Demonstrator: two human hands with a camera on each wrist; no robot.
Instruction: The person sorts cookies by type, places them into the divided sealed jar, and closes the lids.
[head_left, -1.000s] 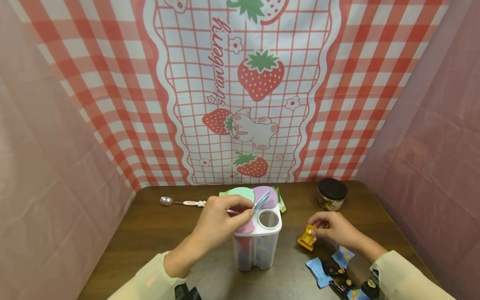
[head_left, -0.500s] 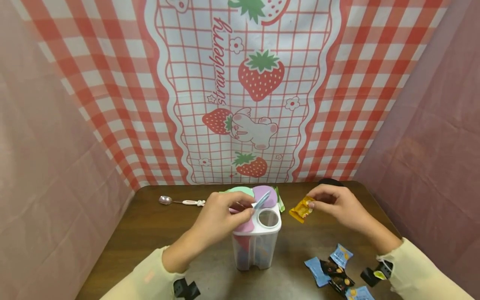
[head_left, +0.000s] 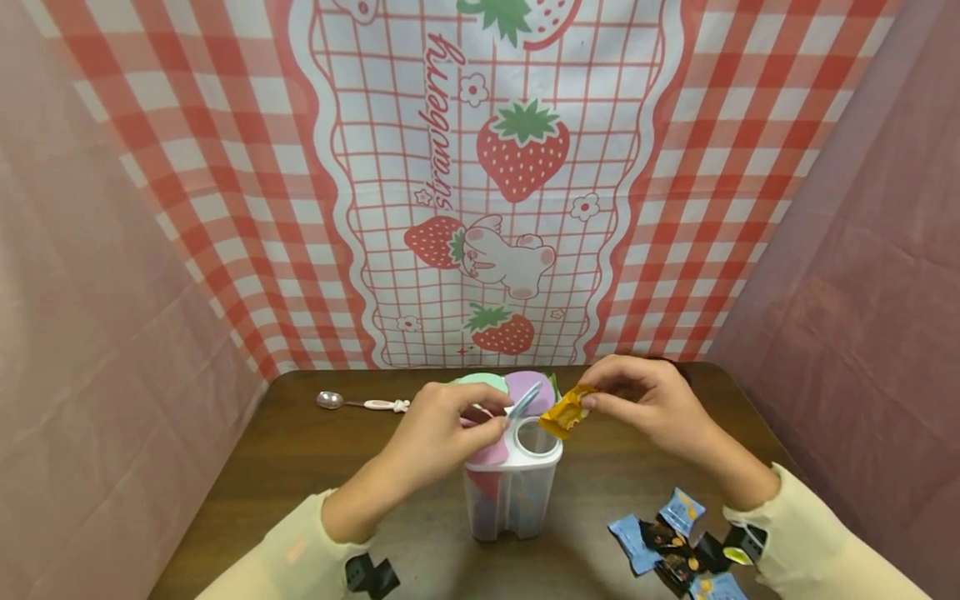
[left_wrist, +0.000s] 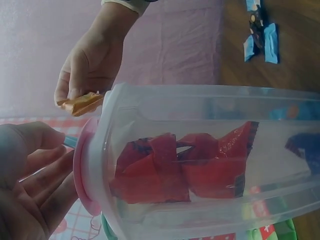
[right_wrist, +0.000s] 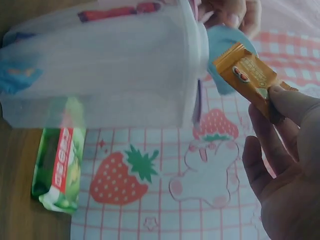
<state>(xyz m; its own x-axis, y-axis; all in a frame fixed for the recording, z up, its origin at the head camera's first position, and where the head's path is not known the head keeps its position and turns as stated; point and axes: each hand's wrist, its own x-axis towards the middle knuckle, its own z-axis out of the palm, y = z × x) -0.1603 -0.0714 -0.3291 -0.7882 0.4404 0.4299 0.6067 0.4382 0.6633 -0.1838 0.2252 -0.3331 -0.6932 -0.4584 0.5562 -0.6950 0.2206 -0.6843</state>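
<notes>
Yellow packet (head_left: 567,412) moved left, partly hiding container opening (head_left: 531,437).

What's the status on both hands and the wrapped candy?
Left hand pinches raised blue lid. Right hand holds yellow candy by the round opening, not inside. No visible obstruction.

We identify a smooth plastic container (head_left: 528,500), a glossy wrapper (head_left: 564,412) above it, and a wood-grained tabletop (head_left: 300,500) beneath it.

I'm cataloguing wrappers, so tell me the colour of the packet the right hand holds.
The packet is golden orange; the right wrist view shows it best.
</notes>
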